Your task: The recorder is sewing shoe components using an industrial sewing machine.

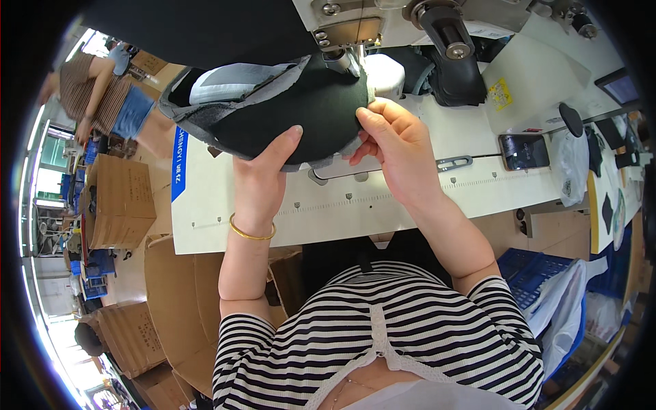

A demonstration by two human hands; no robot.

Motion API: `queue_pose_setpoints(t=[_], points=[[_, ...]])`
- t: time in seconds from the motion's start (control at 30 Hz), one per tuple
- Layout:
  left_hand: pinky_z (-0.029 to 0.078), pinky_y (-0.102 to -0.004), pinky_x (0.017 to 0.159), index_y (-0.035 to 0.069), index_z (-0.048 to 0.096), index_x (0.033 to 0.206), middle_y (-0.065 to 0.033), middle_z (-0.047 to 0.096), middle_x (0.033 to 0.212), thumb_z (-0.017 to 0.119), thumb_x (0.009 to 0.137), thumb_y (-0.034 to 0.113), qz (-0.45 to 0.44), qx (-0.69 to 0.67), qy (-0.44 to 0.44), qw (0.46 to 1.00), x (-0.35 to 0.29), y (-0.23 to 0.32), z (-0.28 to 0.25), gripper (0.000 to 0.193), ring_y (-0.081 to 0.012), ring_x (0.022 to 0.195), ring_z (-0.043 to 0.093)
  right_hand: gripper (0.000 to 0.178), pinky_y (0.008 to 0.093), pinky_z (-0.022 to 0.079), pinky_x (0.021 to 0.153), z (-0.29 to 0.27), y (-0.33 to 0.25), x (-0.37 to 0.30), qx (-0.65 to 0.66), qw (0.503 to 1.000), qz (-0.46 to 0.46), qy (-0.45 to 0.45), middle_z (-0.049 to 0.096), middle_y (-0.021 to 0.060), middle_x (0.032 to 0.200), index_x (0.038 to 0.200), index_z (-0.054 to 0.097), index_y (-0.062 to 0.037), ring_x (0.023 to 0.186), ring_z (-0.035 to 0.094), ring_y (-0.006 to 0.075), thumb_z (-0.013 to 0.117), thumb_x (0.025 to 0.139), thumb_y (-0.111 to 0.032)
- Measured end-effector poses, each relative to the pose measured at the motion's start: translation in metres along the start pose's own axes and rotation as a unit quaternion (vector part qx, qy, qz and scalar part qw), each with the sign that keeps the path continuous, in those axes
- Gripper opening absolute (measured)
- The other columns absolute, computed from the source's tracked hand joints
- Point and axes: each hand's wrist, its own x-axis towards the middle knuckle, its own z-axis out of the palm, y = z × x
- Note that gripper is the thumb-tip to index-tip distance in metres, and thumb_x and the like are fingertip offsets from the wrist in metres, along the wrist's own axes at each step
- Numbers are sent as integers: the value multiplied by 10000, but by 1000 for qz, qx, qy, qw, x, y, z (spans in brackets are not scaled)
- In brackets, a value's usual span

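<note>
A curved, layered black fabric piece (294,116) with grey edges and a pale lining lies under the presser foot (342,63) of a sewing machine (355,31). At its near left side my left hand (263,167) grips it, thumb on top and the fingers hidden beneath. My right hand (400,140) pinches the right edge of the same piece between thumb and forefinger, close below the presser foot. The other right fingers curl under. What the needle touches is too small to tell.
A phone (524,152) lies on the white machine table (273,222) at right. Dark cut pieces (456,78) are stacked behind the machine head. Cardboard boxes (123,201) stand at left, near another person (102,92). A blue crate (529,273) sits at lower right.
</note>
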Motion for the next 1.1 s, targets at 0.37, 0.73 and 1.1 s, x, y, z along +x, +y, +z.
queue_pose_setpoints(t=[0.37,0.73,1.1], points=[[468,-275,868,-30,565,1118,-70,607,1073,638,835,16,39,33,41,998,5,-15,12,296,-137,957,575,201,249,508,591,-2,1,3,2,1000,-3,-14,628,84,814,955,564,9,656,619,138,479,969,-172],[465,-252,804,-34,587,1071,-51,615,1019,630,879,88,122,67,88,986,2,-36,34,231,-114,886,569,206,254,509,586,-3,3,7,11,1000,-16,-10,638,93,785,930,565,8,659,633,148,483,967,-177],[470,-224,674,-24,578,1004,-37,612,963,571,932,127,160,124,134,970,5,-44,53,167,-80,791,563,219,248,517,578,-5,9,12,22,1000,-20,6,634,86,761,892,570,8,638,632,144,486,968,-180]])
